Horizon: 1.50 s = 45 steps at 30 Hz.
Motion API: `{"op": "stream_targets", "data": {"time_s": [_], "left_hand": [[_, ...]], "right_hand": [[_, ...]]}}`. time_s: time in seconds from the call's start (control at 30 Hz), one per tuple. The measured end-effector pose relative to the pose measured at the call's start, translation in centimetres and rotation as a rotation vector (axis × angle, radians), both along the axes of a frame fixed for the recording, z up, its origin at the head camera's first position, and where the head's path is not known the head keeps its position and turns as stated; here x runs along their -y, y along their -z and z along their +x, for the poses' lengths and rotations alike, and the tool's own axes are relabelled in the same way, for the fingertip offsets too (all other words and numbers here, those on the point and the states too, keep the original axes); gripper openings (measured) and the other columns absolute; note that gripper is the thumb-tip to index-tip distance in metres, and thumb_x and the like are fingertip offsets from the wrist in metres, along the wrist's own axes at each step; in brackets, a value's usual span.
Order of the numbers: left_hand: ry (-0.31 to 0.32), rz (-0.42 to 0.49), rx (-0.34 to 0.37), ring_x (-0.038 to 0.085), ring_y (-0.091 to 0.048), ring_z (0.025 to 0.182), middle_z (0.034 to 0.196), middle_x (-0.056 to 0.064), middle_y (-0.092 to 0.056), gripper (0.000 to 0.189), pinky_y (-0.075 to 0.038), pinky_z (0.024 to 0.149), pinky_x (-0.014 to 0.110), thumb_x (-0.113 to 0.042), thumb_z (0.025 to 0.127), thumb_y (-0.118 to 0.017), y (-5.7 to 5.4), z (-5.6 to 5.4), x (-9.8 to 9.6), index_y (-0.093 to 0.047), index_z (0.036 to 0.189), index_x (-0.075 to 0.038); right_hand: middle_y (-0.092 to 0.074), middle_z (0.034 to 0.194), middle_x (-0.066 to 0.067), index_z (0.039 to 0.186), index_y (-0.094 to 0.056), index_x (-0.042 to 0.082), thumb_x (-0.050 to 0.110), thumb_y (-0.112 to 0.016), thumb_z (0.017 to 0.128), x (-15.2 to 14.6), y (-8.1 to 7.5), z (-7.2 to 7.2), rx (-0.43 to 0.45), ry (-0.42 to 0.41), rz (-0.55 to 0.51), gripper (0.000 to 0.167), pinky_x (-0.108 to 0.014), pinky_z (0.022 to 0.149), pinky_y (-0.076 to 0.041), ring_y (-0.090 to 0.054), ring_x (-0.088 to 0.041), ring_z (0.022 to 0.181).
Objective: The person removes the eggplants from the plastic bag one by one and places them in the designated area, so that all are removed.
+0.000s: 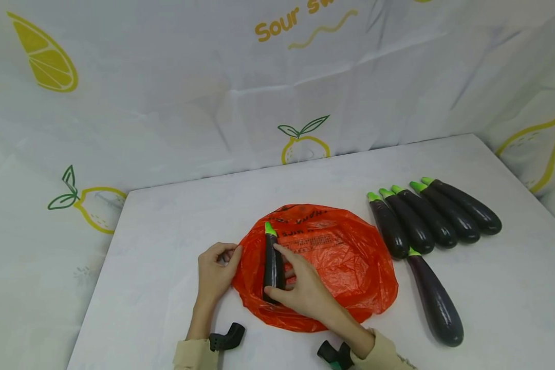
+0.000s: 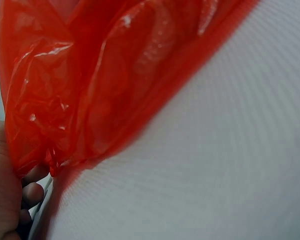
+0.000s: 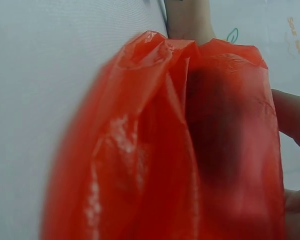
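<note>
In the head view my left hand (image 1: pixel 216 270) pinches the left edge of a red plastic bag (image 1: pixel 333 267) with thumb and fingertips. The left wrist view shows the bag's gathered edge (image 2: pixel 45 160) at those fingers. My right hand (image 1: pixel 307 290) grips a dark eggplant (image 1: pixel 273 264) with a bright green stem end, in the left part of the open bag. Its stem end points away from me. In the right wrist view the bag wall (image 3: pixel 140 150) covers much of the scene, and the eggplant shows only as a dark shape through the film.
Several more eggplants (image 1: pixel 421 216) lie side by side right of the bag, green ends pointing away. Another eggplant (image 1: pixel 437 303) lies nearer the front, its stem end close to the row. A white table (image 1: pixel 166 226) bears everything, with a lemon-print cloth (image 1: pixel 180 103) behind it.
</note>
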<state>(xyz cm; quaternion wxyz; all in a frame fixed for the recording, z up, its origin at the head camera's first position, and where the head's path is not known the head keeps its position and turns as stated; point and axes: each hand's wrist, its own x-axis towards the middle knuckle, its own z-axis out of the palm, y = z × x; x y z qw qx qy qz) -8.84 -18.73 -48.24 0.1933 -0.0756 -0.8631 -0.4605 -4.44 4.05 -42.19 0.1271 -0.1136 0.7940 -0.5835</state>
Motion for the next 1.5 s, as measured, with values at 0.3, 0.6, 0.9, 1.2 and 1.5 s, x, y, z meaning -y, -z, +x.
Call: {"op": "stream_targets", "data": {"time_s": [0.3,0.6,0.9,1.2,1.5], "left_hand": [[-0.005,-0.011,-0.002,0.005,-0.051,0.065,0.069,-0.002,-0.062,0.004,-0.043,0.059,0.017,-0.01,0.088,-0.076,0.1,0.0,0.1,-0.077,0.085,-0.011],[0.0,0.001,0.006,0.005,-0.051,0.066,0.07,-0.002,-0.064,0.004,-0.043,0.06,0.018,-0.012,0.089,-0.076,0.0,-0.1,0.1,-0.078,0.086,-0.011],[0.013,0.009,0.003,0.005,-0.051,0.066,0.07,-0.001,-0.064,0.007,-0.043,0.06,0.018,-0.014,0.09,-0.075,0.0,0.0,0.1,-0.078,0.087,-0.009],[0.009,0.016,-0.001,0.004,-0.05,0.065,0.069,-0.002,-0.063,0.004,-0.043,0.059,0.019,-0.008,0.089,-0.075,0.0,0.1,0.0,-0.078,0.086,-0.009],[0.008,0.027,0.004,0.006,-0.05,0.065,0.068,0.0,-0.064,0.005,-0.043,0.058,0.02,-0.01,0.089,-0.076,-0.2,0.1,-0.1,-0.078,0.085,-0.01]], "right_hand": [[-0.058,0.13,-0.021,0.152,-0.043,0.005,0.013,-0.084,0.08,-0.3,0.1,-0.1,0.005,0.017,-0.006,0.083,-0.023,0.07,-0.06,-0.065,-0.02,0.093],[-0.057,0.128,-0.022,0.152,-0.043,0.004,0.01,-0.084,0.08,-0.9,-0.4,-0.1,0.006,0.03,-0.007,0.083,-0.023,0.071,-0.06,-0.064,-0.02,0.094],[-0.055,0.129,-0.023,0.151,-0.044,0.005,0.009,-0.084,0.079,-1.8,-0.4,-0.1,0.014,0.045,-0.009,0.083,-0.023,0.071,-0.06,-0.063,-0.022,0.096],[-0.055,0.13,-0.023,0.152,-0.044,0.006,0.008,-0.083,0.079,-2.2,-0.5,0.0,-0.003,0.054,0.006,0.083,-0.023,0.072,-0.059,-0.063,-0.022,0.096],[-0.055,0.131,-0.021,0.152,-0.044,0.011,0.008,-0.083,0.08,-3.3,-1.1,-0.2,-0.012,0.081,0.034,0.083,-0.024,0.073,-0.059,-0.061,-0.022,0.099]]}}
